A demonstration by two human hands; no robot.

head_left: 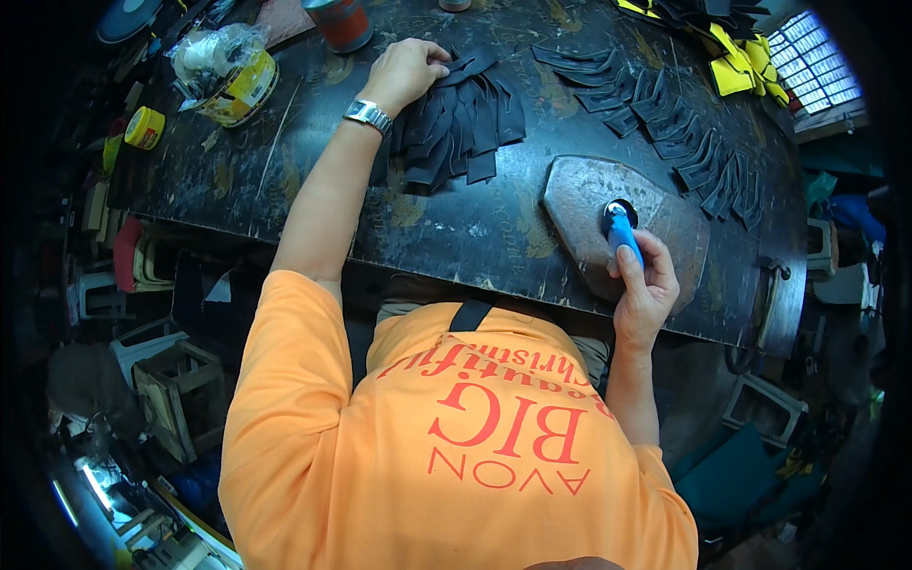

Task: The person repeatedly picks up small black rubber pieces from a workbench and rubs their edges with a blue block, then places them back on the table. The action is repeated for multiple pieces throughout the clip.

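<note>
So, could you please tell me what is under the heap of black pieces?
The dark tabletop shows around the heap by the left hand; whatever lies directly beneath is covered.

We see several lines of red lettering (510,434), upside-dn from our view, on the orange shirt (380,465); print on yellow bucket (255,93) too sm. to read.

Beyond your scuffed, dark table (249,190), a gridded window (814,63) glows at upper right — to your left stands a wooden stool (161,391) (open-framed), while a bright light (96,486) shines at lower left.
</note>
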